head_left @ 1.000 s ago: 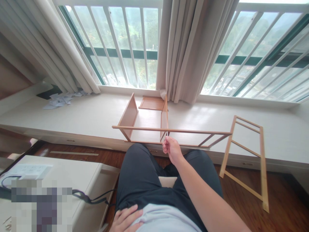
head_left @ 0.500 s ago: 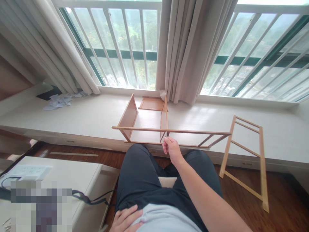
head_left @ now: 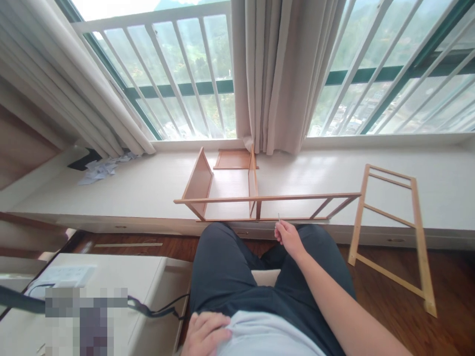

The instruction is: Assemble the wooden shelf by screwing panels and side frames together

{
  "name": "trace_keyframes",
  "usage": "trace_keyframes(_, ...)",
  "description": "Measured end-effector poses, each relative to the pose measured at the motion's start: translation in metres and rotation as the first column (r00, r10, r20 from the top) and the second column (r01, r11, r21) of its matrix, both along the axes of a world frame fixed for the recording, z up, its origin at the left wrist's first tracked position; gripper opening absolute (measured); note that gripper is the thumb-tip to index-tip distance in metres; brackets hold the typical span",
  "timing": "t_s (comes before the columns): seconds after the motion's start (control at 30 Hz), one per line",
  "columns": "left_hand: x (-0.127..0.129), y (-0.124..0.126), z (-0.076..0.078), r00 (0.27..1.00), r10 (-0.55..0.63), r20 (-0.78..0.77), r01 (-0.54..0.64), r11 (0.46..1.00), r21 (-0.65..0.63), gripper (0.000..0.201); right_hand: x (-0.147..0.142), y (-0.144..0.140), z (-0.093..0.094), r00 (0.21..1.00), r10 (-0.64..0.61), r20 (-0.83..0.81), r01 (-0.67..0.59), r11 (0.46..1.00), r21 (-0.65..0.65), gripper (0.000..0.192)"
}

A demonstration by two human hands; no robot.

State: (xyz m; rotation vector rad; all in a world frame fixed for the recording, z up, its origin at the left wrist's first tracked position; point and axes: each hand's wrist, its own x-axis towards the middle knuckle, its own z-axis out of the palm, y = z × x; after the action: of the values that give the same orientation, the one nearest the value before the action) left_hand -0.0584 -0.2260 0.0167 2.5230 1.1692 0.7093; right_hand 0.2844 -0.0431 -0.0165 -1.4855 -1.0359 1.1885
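Biggest thing here is the sill [head_left: 148, 188], a long white ledge across the middle, and the half-built wooden rack [head_left: 230, 193] lies on it at 12 o'clock from the knees. A loose ladder frame [head_left: 389, 237] leans on the sill edge over at 3 o'clock, foot on the floor.

Compared with half a second ago, the view has tipped up and swung a bit, and the right hand [head_left: 288, 238] has come off the rack's front rail: it was right up under the rail by the middle divider, now it's pulled back toward 4 o'clock from that joint, over the right knee and clear of the wood.

No readable writing anywhere; the patch at the lower left is blurred out.

The right hand's fingers are pinched shut on a thin little pin [head_left: 278, 217], its tip poking straight up. The left hand [head_left: 206, 332] lies flat and open on the shirt at 6 o'clock, holding nothing.
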Motion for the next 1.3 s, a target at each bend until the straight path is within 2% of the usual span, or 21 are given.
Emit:
trace_keyframes(0.07, 0.014, 0.021, 0.012, 0.999, 0.017, 0.028, -0.015, 0.996, -0.083, 0.035, 0.007, 0.001, -0.009, 0.999, -0.043, -0.008, 0.043, 0.999, -0.005, 0.035)
trace_keyframes(0.13, 0.034, 0.052, 0.021, 0.996, 0.091, 0.022, -0.087, 0.987, -0.138, 0.031, 0.011, 0.004, -0.016, 0.998, -0.066, -0.025, 0.066, 0.998, -0.008, 0.035)
trace_keyframes(0.23, 0.070, 0.108, 0.020, 0.978, 0.196, -0.068, -0.206, 0.955, -0.215, 0.027, 0.012, 0.011, -0.023, 0.994, -0.079, -0.069, 0.080, 0.997, 0.003, 0.037)
trace_keyframes(0.33, 0.103, 0.168, 0.001, 0.957, 0.254, -0.139, -0.281, 0.931, -0.232, 0.029, 0.012, 0.019, -0.029, 0.989, -0.085, -0.124, 0.086, 0.996, 0.003, 0.035)
trace_keyframes(0.4, 0.119, 0.202, -0.015, 0.928, 0.312, -0.202, -0.353, 0.909, -0.220, 0.042, 0.013, 0.023, -0.034, 0.986, -0.074, -0.148, 0.075, 0.997, -0.002, 0.033)
trace_keyframes(0.47, 0.132, 0.229, -0.030, 0.899, 0.350, -0.261, -0.407, 0.888, -0.211, 0.051, 0.014, 0.025, -0.041, 0.986, -0.054, -0.157, 0.054, 0.999, -0.004, 0.032)
trace_keyframes(0.53, 0.140, 0.248, -0.042, 0.888, 0.341, -0.307, -0.408, 0.893, -0.189, 0.053, 0.016, 0.025, -0.046, 0.987, -0.031, -0.158, 0.029, 0.999, -0.014, 0.032)
trace_keyframes(0.67, 0.148, 0.264, -0.058, 0.878, 0.290, -0.380, -0.384, 0.901, -0.200, 0.048, 0.017, 0.025, -0.053, 0.982, -0.048, -0.182, 0.033, 0.996, -0.081, 0.026)
trace_keyframes(0.83, 0.149, 0.267, -0.071, 0.890, 0.248, -0.382, -0.359, 0.898, -0.255, 0.047, 0.014, 0.025, -0.057, 0.968, -0.103, -0.229, 0.075, 0.989, -0.127, 0.034)
trace_keyframes(1.3, 0.152, 0.279, -0.082, 0.935, 0.234, -0.265, -0.310, 0.903, -0.298, 0.041, 0.012, 0.023, -0.053, 0.978, -0.092, -0.188, 0.066, 0.987, -0.144, 0.047)
